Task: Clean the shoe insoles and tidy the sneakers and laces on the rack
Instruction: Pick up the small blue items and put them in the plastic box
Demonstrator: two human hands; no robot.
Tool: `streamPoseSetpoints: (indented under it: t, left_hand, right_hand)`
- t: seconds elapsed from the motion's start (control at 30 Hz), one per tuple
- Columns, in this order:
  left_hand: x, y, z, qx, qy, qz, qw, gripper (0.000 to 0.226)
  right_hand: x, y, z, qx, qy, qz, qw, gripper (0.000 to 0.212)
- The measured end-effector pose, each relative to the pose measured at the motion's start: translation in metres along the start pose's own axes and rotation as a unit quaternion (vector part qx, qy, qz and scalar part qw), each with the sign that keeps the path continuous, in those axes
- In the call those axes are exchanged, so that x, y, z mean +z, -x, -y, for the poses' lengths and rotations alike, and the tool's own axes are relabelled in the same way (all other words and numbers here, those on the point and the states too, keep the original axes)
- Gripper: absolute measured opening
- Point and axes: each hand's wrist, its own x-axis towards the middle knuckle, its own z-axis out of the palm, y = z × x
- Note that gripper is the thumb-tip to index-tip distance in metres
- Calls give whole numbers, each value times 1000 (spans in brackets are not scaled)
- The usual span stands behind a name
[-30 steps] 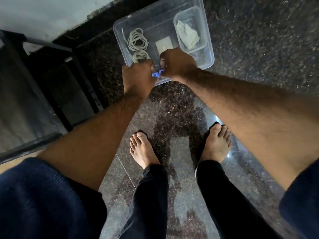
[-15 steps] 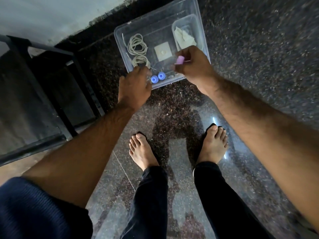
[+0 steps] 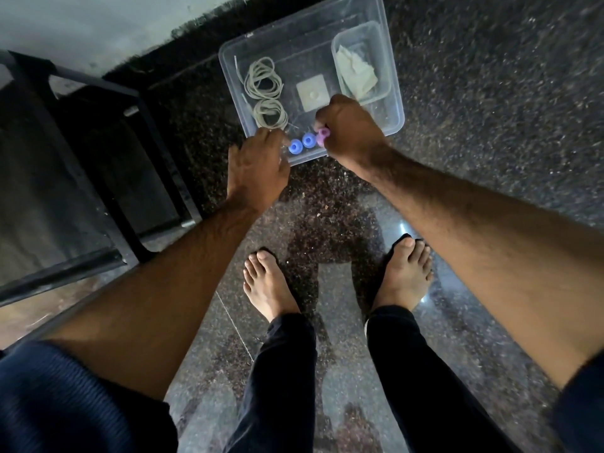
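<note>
Seen from above on a dark speckled floor point(image 3: 490, 125): clear bin point(image 3: 397, 103) near the wall, beside the black rack point(image 3: 108, 178) at the floor's left edge. Right hand point(image 3: 351, 132) closed in a fist over the bin's near edge, fingers pinching a pink ring point(image 3: 323, 136). Left hand point(image 3: 258, 168) at the bin's near-left corner, fingers curled loosely against the rim, gripping nothing that can be made out. Two blue rings point(image 3: 301, 143) side by side inside the near edge, between the hands, the pink one just beside them. Two coiled laces point(image 3: 265, 93) along the bin's left side. Pale square pad point(image 3: 312, 94) at centre. Crumpled cloth point(image 3: 356, 73) in a small tub point(image 3: 382, 89) at the bin's right side. Bare feet point(image 3: 268, 286) below.
</note>
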Motion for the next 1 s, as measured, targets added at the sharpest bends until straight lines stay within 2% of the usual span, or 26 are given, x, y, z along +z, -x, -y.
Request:
streamPoseSetpoints:
  t: [0.27, 0.5, 0.7, 1.0]
  left_hand:
    - [2, 2, -1, 0, 9, -4, 1000, 28]
    - [0, 4, 0, 3, 19, -9, 1000, 29]
    - [1, 2, 2, -4, 13, 5, 1000, 31]
    - [2, 5, 3, -5, 23, 6, 1000, 35]
  right_hand:
    - [-6, -14, 6, -41, 76, 32, 996, 29]
    - [-8, -8, 5, -59, 132, 41, 989, 24]
    - [-12, -4, 13, -66, 149, 39, 986, 35]
    - [-10, -6, 7, -18, 69, 45, 996, 26]
